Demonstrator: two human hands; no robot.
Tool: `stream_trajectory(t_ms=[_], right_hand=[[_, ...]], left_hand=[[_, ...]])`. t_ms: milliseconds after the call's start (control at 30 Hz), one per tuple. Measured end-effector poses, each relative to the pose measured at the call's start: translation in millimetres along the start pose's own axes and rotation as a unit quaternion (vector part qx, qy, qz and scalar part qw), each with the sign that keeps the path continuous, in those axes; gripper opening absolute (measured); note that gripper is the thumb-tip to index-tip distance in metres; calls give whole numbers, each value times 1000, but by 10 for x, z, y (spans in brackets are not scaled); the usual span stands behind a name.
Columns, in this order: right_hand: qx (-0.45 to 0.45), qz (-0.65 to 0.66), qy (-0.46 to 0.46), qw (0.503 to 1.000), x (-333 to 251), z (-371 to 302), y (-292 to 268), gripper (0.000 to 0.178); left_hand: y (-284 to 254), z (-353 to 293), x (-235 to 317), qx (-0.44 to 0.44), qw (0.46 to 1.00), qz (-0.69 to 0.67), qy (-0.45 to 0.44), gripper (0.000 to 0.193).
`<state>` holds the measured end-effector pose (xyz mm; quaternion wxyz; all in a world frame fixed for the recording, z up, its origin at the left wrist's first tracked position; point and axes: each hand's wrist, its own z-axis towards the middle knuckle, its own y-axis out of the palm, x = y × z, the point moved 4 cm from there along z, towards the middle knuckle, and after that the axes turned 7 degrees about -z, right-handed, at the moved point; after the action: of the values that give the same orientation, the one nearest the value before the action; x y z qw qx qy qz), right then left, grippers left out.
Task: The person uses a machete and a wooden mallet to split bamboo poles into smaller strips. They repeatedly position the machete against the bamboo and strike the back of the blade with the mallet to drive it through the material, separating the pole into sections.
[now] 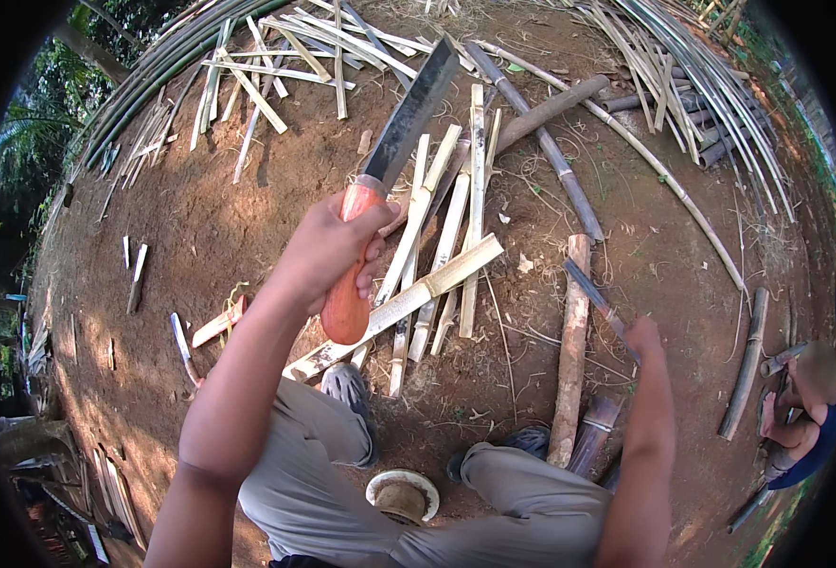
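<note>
My left hand (337,248) is wrapped round the thick orange-red handle of a machete (409,118), its broad dark blade pointing up and away. Below it, a split bamboo strip (437,280) lies across several pale bamboo strips (475,189) on the ground. On the right, my right hand (641,339) grips a smaller knife (596,295) with a dark blade. That blade's tip is close to a peeled log (570,346), seemingly over its right edge; whether they touch, I cannot tell.
Between my feet stands a round pale-rimmed object (402,496). Another blade (183,343) lies at left beside a reddish wooden piece (219,322). Dark bamboo poles (555,156) cross ahead, with piles of split bamboo (285,47) farther off. A person (806,417) sits at far right.
</note>
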<state>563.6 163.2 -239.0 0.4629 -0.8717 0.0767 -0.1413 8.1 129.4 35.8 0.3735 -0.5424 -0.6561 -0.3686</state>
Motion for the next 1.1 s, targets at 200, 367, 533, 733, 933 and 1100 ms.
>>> stream_trajectory(t_ms=[200, 367, 533, 733, 933, 1100], right_hand=[[45, -24, 8, 999, 348, 554, 1141, 72], [67, 13, 7, 998, 319, 610, 1345, 75], [87, -42, -26, 995, 286, 578, 1059, 75], [101, 29, -101, 989, -632, -151, -765, 58], [-52, 464, -328, 821, -1728, -818, -1658, 31], [-103, 606, -297, 730, -2450, -790, -1484, 42]], left_hand=[[18, 65, -82, -23, 979, -160, -123, 22], [174, 214, -191, -18, 975, -140, -170, 23], [287, 276, -204, -49, 969, -150, -192, 23], [235, 198, -118, -54, 976, -148, -154, 24], [80, 116, -18, -57, 976, -169, -123, 25], [-80, 100, 31, -22, 973, -190, -127, 18]])
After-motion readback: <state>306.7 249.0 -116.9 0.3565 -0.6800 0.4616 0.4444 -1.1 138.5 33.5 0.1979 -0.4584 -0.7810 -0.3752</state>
